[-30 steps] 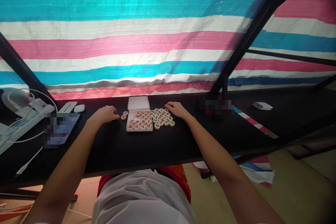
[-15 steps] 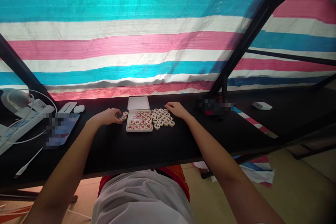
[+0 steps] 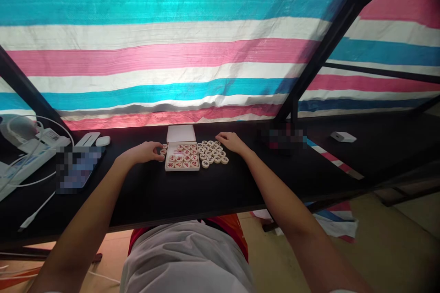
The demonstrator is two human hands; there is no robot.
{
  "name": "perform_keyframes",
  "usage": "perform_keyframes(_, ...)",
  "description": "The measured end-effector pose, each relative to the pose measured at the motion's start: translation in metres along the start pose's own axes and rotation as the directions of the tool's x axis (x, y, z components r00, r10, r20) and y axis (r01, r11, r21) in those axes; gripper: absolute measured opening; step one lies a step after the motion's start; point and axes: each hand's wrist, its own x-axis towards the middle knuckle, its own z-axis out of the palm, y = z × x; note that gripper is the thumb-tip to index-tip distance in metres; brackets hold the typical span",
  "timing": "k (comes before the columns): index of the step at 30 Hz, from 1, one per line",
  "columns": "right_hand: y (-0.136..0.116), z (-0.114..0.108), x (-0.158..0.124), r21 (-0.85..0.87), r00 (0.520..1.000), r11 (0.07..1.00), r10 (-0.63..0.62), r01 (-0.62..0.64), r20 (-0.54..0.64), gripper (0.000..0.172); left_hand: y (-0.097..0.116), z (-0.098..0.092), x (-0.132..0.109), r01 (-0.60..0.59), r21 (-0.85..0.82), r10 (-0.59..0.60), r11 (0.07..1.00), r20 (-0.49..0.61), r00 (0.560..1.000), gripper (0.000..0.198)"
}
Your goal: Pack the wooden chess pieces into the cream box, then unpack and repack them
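Note:
A small white box (image 3: 182,169) on the black table (image 3: 192,192) holds several round wooden chess pieces with red characters. Its white lid (image 3: 181,133) lies just behind it. A heap of loose pieces (image 3: 213,153) with dark characters lies to the right of the box. My left hand (image 3: 146,152) rests at the box's left side, fingers curled, its fingertips at two loose red pieces (image 3: 162,150). My right hand (image 3: 231,141) lies at the far right edge of the loose heap, fingers bent over the pieces.
At the left lie a blurred phone (image 3: 77,168), a white mouse (image 3: 102,140), a power strip with white cables (image 3: 25,160) and a white device. A small white box (image 3: 341,137) sits far right. Black frame posts (image 3: 311,71) and a striped tarp stand behind the table.
My left hand has slid right, from a little left of the two loose red pieces to touching them beside the box. My right hand has barely moved.

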Motion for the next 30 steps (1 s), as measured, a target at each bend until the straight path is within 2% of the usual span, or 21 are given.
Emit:
perform_keyframes(3,-0.0004,-0.0001,0.0002,-0.003,1.0,1.0,0.002,-0.001,0.004,0.027,0.001,-0.0003,-0.0004,0.007,0.009,-0.007,1.0,-0.007,1.0,0.072)
perform_keyframes(9,0.0002,0.0003,0.0009,-0.008,1.0,1.0,0.008,-0.008,0.004,0.027,-0.0025,0.0005,0.0016,-0.016,0.07,0.018,0.997,-0.028,0.999,0.058)
perform_keyframes(14,-0.0008,-0.0006,0.0,-0.01,1.0,1.0,0.011,-0.011,0.007,0.028,-0.0047,0.0024,0.002,-0.028,0.065,0.027,0.997,0.007,1.0,0.065)
perform_keyframes(19,-0.001,-0.0007,-0.0003,-0.006,1.0,1.0,0.012,-0.012,0.001,0.028,-0.0059,0.0041,0.0034,-0.018,0.058,0.018,0.998,-0.006,1.0,0.068)
perform_keyframes(30,-0.0015,-0.0005,-0.0004,0.004,1.0,1.0,0.015,-0.015,0.002,0.027,-0.0037,0.0043,0.0032,-0.023,0.075,0.024,0.997,-0.013,1.0,0.064)
